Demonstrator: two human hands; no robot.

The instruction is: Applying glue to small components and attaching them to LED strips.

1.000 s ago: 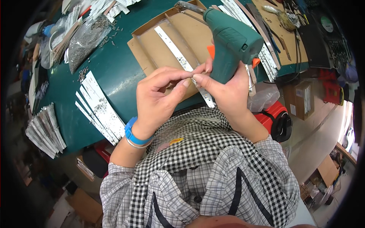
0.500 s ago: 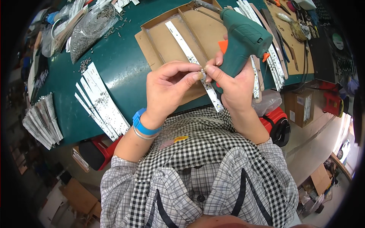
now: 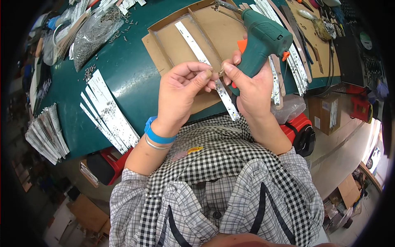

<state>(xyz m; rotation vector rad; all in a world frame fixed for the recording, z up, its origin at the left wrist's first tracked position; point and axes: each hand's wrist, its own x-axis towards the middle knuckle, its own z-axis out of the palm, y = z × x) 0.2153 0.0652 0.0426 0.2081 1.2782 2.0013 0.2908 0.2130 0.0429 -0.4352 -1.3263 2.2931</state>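
My right hand (image 3: 255, 88) is wrapped round the grip of a green pistol-shaped soldering gun (image 3: 266, 35) with an orange trigger; its metal tip points away to the upper left. Between that hand's thumb and forefinger sits a tiny metal piece (image 3: 221, 72), too small to name. My left hand (image 3: 181, 88) is closed in a pinch close by, its thumb against its fingertips; what it holds, if anything, cannot be made out. Beneath both hands a white LED strip (image 3: 191, 42) lies slantwise over a shallow cardboard tray (image 3: 170, 41), its middle partly covered by my left fingers.
White strips (image 3: 105, 103) lie fanned on the green table (image 3: 131, 70) at left, another bundle (image 3: 47, 133) beyond them. A clear bag of small metal parts (image 3: 96, 39) stands far left. More strips (image 3: 294, 66) lie at right, beside a wooden board (image 3: 314, 45) with hand tools.
My left hand has drawn slightly up and away from the right, its fingers curling in more. The right hand keeps the soldering gun, its thumb and forefinger now apart from the left fingertips.
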